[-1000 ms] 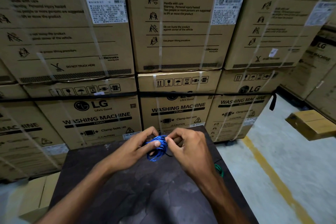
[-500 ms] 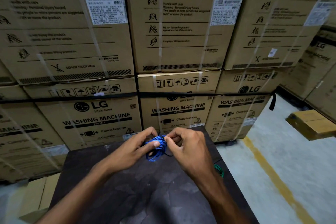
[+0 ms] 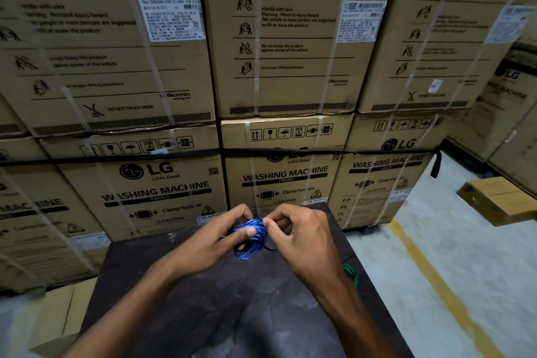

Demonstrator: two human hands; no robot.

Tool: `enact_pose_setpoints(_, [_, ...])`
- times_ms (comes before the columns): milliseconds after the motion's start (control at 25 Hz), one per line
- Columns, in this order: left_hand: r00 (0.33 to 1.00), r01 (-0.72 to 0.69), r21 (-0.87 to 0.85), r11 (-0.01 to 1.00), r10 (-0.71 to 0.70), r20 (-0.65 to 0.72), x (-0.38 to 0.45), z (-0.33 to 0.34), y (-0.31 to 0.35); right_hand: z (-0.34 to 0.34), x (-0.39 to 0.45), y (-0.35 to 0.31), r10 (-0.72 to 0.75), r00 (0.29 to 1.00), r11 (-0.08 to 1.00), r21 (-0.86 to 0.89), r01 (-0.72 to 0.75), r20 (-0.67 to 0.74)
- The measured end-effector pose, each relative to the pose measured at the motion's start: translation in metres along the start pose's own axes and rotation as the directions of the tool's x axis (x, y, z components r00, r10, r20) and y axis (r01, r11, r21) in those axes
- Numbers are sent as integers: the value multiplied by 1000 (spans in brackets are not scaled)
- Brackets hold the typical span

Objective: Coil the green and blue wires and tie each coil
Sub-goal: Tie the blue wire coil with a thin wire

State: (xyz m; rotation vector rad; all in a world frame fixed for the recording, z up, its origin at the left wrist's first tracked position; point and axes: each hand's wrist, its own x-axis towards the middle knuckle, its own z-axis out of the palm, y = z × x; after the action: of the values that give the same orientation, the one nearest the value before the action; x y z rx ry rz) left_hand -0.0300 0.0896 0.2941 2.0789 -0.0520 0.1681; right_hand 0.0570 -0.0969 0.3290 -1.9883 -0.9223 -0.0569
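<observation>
Barely any shift since before: left hand (image 3: 216,237) grips the blue coil (image 3: 252,237), right hand (image 3: 302,237) pinches its top, above the table (image 3: 203,314)

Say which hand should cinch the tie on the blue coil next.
Right, probably. The right hand pinches at the top of the blue coil, where a thin dark strand sits, while the left hand grips the coil, thumb across it.
</observation>
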Motion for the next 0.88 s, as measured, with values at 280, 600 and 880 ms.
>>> enact_pose_setpoints(280, [1000,4,-10,1000,-4,3,-1,-1,-2,-3,-1,1,5,1000,1000,-9,-5,-15])
enact_pose_setpoints(600, [1000,-14,23,1000,13,8,-2,1,1,-3,3,3,17,1000,999,-36,-16,26])
enact_pose_setpoints(880, [1000,-24,64,998,24,3,-1,2,5,-5,6,4,43,999,998,-35,-42,19])
